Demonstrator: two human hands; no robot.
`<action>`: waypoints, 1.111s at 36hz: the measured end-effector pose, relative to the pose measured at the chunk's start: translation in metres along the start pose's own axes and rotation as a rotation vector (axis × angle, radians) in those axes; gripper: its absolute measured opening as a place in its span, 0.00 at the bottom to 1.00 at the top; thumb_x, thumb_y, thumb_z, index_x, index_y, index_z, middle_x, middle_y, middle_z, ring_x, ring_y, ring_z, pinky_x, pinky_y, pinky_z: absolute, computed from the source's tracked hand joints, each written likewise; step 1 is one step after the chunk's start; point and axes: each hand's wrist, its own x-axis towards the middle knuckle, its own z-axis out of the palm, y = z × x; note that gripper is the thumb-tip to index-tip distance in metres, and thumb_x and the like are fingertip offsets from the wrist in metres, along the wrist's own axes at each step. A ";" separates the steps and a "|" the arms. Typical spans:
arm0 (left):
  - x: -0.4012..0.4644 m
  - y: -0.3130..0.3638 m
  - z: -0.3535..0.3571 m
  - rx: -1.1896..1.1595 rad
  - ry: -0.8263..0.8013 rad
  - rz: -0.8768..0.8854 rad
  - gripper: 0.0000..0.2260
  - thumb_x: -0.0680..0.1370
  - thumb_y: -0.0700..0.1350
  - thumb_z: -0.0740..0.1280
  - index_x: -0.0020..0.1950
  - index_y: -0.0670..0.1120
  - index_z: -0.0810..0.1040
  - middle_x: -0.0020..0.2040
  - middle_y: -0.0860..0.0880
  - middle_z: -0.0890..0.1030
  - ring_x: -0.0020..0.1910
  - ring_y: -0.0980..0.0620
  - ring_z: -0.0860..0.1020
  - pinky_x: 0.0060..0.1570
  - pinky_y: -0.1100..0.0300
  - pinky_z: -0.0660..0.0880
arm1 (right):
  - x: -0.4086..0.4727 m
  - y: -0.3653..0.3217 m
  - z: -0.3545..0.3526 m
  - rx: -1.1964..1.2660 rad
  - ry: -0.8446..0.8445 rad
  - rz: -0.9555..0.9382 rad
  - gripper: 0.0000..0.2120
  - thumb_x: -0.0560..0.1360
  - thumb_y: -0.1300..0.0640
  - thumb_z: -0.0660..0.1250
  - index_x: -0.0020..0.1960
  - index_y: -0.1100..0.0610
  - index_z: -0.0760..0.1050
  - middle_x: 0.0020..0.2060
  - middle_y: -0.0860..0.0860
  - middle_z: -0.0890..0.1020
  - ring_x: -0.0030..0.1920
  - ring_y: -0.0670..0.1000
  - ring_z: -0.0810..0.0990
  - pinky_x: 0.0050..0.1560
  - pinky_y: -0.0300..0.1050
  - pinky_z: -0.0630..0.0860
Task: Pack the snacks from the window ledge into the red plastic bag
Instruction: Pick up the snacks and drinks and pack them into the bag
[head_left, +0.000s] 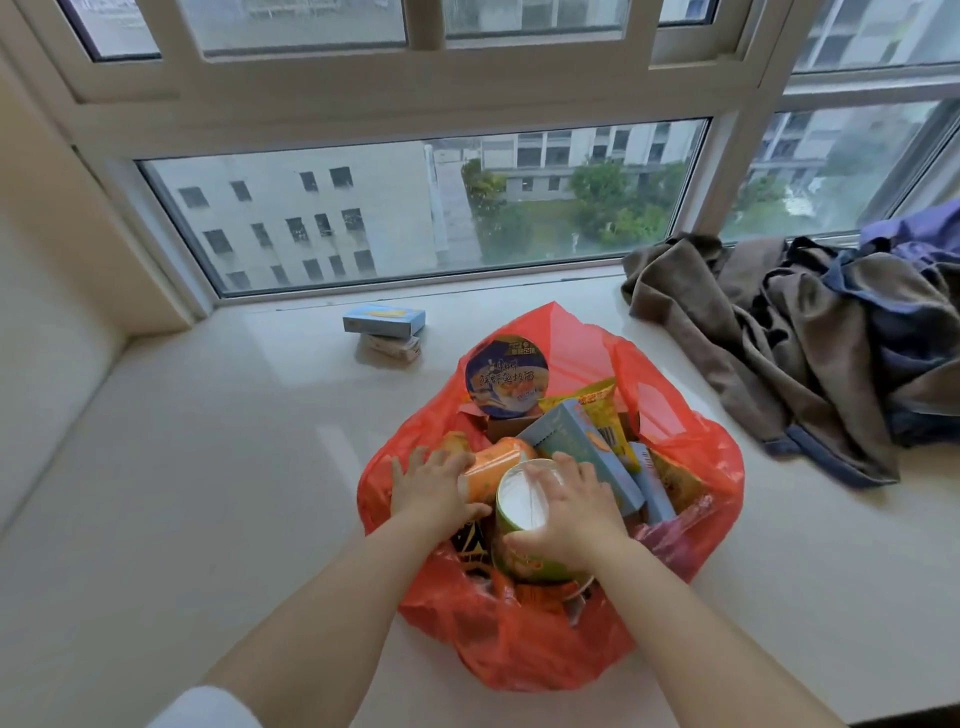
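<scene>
The left hand (434, 486) grips an orange pack (493, 465) and the right hand (569, 506) grips a green can (524, 525), both in the mouth of the red bag (545, 639) on the ledge (208, 467). The bag looks crammed, so pushing harder could split the thin plastic or tip the noodle cup (506, 375) out the far side. 2 boxes (385, 332) sit stacked near the window, not yet packed. A heap of clothes (810, 338) lies to the right, well apart, blocking nothing.

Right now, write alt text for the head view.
Two hands, left hand and right hand, press snack cans into a full red plastic bag on a pale window ledge; two small stacked boxes remain outside it.
</scene>
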 end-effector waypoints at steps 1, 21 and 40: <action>-0.001 -0.003 -0.001 0.027 -0.011 -0.003 0.35 0.69 0.68 0.65 0.72 0.64 0.57 0.77 0.51 0.54 0.76 0.42 0.48 0.71 0.38 0.44 | 0.001 0.000 -0.001 0.004 -0.009 -0.004 0.46 0.64 0.29 0.63 0.75 0.44 0.50 0.75 0.50 0.51 0.74 0.56 0.49 0.70 0.59 0.55; -0.033 -0.059 0.002 -0.517 0.029 -0.510 0.27 0.72 0.45 0.62 0.71 0.49 0.62 0.57 0.44 0.78 0.54 0.42 0.77 0.50 0.54 0.75 | 0.037 -0.040 -0.004 -0.346 -0.175 -0.299 0.30 0.75 0.33 0.50 0.74 0.36 0.44 0.77 0.47 0.48 0.75 0.59 0.49 0.67 0.68 0.52; 0.040 -0.115 -0.062 -0.468 0.178 -0.296 0.33 0.75 0.51 0.63 0.76 0.49 0.53 0.72 0.45 0.62 0.70 0.45 0.60 0.62 0.50 0.67 | 0.137 -0.122 -0.040 -0.151 0.095 -0.269 0.25 0.80 0.42 0.52 0.75 0.47 0.57 0.73 0.50 0.63 0.73 0.54 0.58 0.71 0.52 0.57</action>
